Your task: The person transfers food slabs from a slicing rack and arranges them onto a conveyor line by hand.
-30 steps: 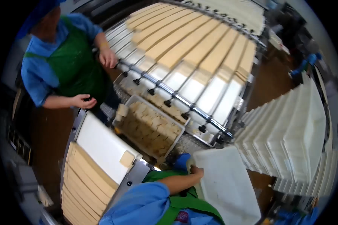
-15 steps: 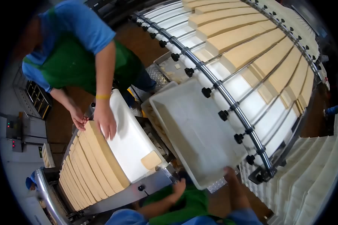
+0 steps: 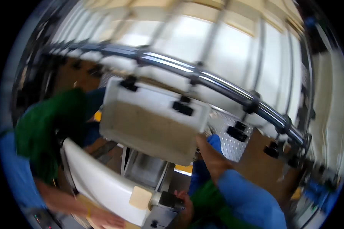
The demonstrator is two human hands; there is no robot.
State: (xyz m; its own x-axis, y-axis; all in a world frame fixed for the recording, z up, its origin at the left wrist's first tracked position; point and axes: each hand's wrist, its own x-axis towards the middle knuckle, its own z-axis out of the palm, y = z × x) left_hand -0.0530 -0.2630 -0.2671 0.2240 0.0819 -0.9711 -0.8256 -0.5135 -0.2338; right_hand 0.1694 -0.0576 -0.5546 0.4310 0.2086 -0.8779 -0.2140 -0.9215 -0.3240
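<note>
My right hand (image 3: 201, 142) is closed on the right end of a large white tray (image 3: 151, 147), which sits tilted under the front bar of the big belt machine. A thin layer of pale brown shade or residue covers its inside. My left hand (image 3: 185, 204) is low at the roller end of the white conveyor (image 3: 99, 179); its fingers are smeared and partly hidden by the metal end block (image 3: 171, 200). A square pale dough piece (image 3: 140, 197) lies on the conveyor near that end.
A co-worker in a green apron (image 3: 49, 126) stands at the left, one hand (image 3: 105, 219) over dough strips at the lower edge. The machine's metal bar (image 3: 225, 89) with black knobs crosses above the tray. Diamond-plate metal (image 3: 227, 133) lies right of the tray.
The view has turned and come closer to the machine. The white tray has moved away from me, under the bar, with my right hand at its end. My left hand remains by the conveyor's end.
</note>
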